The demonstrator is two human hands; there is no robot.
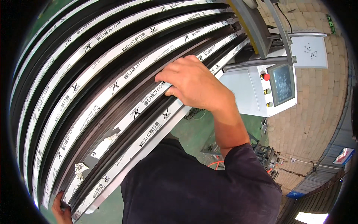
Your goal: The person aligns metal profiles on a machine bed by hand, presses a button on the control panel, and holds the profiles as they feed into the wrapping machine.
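Note:
Long dark metal profiles with white printed film lie side by side, curving across the left and top of the view. My right hand (195,82) is closed over one profile (125,121) near its middle, fingers on the far side and thumb on the near side. At the lower left, my left hand (61,211) pinches the end of what looks like that same profile; part of this hand is cut off by the rim. The film on this profile is torn, and a crumpled scrap (81,170) sticks up near the left hand. A nearer profile (149,136) runs alongside, closest to my body.
At the right stands a white machine panel with a screen (281,84) and a red push button (266,77). A grey metal frame with a yellow edge (244,26) borders the profiles' far ends. Machinery (266,158) with an orange hose stands on the green floor.

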